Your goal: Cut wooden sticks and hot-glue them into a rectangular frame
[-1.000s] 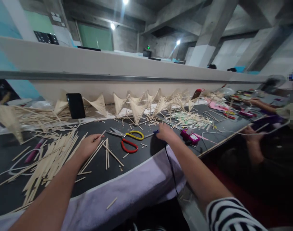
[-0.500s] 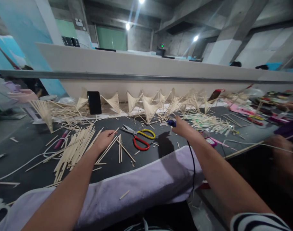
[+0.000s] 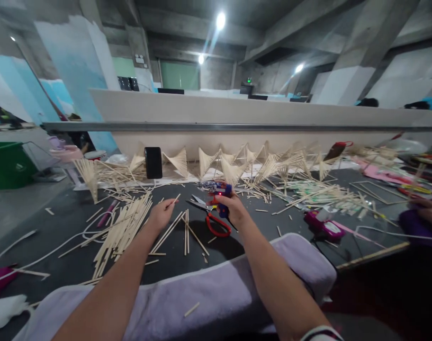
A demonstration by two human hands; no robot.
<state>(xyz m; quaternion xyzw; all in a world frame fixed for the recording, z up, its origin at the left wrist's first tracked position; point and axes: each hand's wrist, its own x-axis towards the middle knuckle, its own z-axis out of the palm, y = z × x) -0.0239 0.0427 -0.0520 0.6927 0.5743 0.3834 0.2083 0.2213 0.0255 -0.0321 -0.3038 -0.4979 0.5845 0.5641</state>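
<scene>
My left hand (image 3: 160, 215) is closed, pinching a short wooden stick (image 3: 176, 198) that points up and away. In my right hand (image 3: 234, 210) is a blue hot glue gun (image 3: 224, 192) with a small red light on, its front end turned left. The gun is above the scissors (image 3: 218, 231), whose red handle shows while most of the yellow one is hidden. Between my forearms several loose sticks (image 3: 186, 232) lie on the dark table. A larger pile of sticks (image 3: 125, 225) is beside my left forearm.
Fan-shaped stick structures (image 3: 233, 168) line the back of the table, with a black phone (image 3: 153, 162) standing among them. A purple towel (image 3: 202, 289) covers the front edge. A magenta device (image 3: 322, 225) with cords sits at right, near another person's hand (image 3: 431, 210).
My right hand has brought the glue gun left, from right of the scissors to over them. The left hand still pinches the stick. The view has shifted a little to the left and up.
</scene>
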